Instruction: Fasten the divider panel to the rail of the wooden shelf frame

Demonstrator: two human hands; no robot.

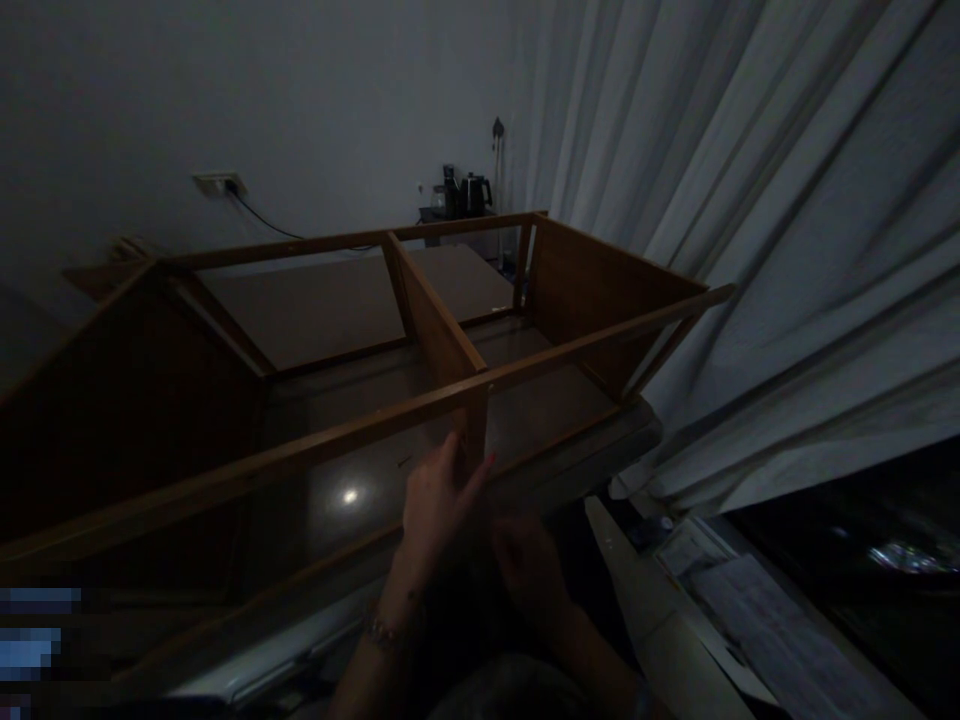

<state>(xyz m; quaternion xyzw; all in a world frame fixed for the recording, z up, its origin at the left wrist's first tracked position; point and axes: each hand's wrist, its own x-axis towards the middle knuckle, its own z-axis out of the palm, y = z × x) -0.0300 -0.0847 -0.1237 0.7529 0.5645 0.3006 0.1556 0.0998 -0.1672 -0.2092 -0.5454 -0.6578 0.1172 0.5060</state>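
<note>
A wooden cabinet frame (322, 440) with a middle divider board (439, 330) lies in front of me. My left hand (435, 500) grips the near end of the divider, just below the long front rail, its thumb on the right side and its fingers on the left. Lower and to the right, my right hand (529, 550) is apart from the frame, its fingers curled in. Dim light and blur hide whatever may be in them. A small dark piece (406, 461) lies on the panel inside the frame, left of my left hand.
Long pale curtains (675, 180) hang along the right. Behind the frame stand a kettle (474, 192) and other dark items on a small cabinet. A plugged-in cable (259, 215) runs from the wall socket (217, 184). Pale boards (667, 610) lie at lower right.
</note>
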